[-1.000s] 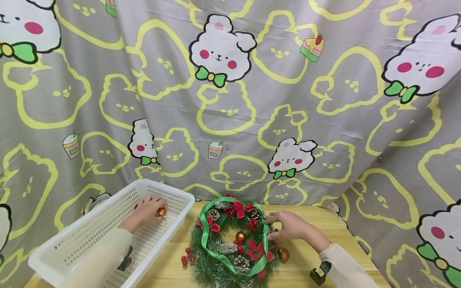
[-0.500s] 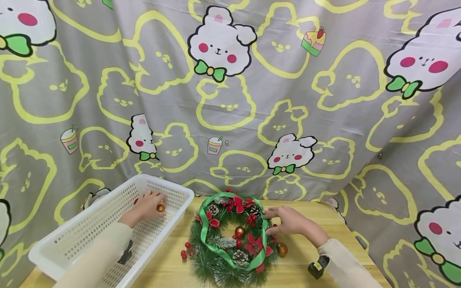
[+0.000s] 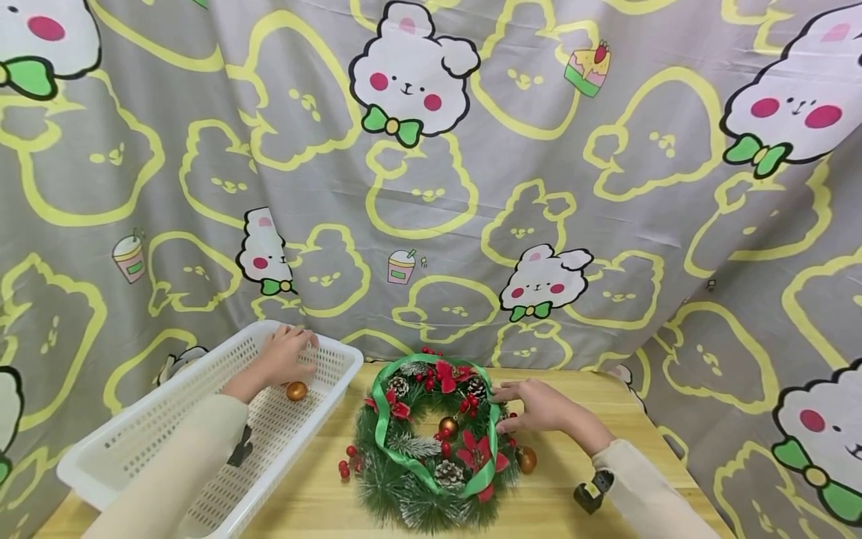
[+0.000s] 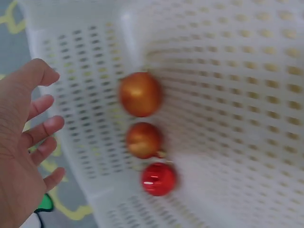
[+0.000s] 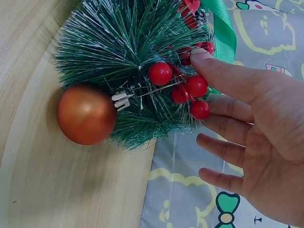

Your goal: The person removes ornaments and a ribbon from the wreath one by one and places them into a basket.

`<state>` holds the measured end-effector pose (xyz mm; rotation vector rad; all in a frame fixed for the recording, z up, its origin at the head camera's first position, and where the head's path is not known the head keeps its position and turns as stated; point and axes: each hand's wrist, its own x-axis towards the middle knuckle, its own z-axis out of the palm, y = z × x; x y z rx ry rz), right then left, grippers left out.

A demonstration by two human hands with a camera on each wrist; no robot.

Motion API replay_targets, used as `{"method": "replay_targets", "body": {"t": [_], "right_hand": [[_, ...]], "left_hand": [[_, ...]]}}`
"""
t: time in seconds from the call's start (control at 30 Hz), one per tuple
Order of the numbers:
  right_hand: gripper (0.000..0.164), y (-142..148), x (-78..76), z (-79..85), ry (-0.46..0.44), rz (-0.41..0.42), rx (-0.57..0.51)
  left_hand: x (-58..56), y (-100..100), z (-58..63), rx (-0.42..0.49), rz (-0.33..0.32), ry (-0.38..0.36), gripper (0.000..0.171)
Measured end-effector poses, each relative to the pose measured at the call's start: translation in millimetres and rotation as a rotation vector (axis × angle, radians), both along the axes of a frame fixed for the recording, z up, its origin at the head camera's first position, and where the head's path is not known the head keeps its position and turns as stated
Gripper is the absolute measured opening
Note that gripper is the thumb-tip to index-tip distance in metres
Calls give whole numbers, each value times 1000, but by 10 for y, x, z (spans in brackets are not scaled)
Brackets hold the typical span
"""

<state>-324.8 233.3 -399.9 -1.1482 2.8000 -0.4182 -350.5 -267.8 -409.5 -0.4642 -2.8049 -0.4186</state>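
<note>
we see the left hand (image 3: 286, 358) above the far end of the white basket (image 3: 352, 361), at the left of the desk (image 3: 330, 509), its fingers apart and slightly bent, holding nothing. below, along the far end, lie a larger orange bauble (image 4: 140, 94), a smaller orange bauble (image 4: 143, 140) and a red bauble (image 4: 159, 179). they are round and look slick, so we judge that a fingertip landing off-centre could send one rolling towards the near end. they lie close together, so reaching for one could also knock its neighbour away.

the wreath (image 3: 431, 513) lies flat on the desk, right of the basket, with a green ribbon (image 3: 381, 430) looped over it. the right hand (image 3: 544, 409) is at its right side, fingers spread and thumb at the red berries (image 5: 196, 86); whether it presses on them we cannot tell. if a finger hooked the ribbon while pulling back, we might drag the loop askew. a copper bauble (image 5: 86, 114) rests on the desk by the wreath's right edge, a thin cord (image 5: 159, 89) running from its cap; a snag there could tug it loose.
</note>
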Motion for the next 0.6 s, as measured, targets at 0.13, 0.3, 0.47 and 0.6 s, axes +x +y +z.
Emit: {"method": "replay_targets", "body": {"t": [0.13,0.3,0.47,0.6], "right_hand": [[54,3,0,-3,-1,-7,6],[55,7,-6,-7,-5,-8,-4],[55,15,-17,-26,4,1,-1],[55,17,-23,-38,0,-1,-4]], "left_hand": [[-28,104,205,28,-8,7,29],[-25,341,435,27,-63,36,41],[44,687,573,11,-161,80,42],[102,973,625,-9,-228,65,42]]}}
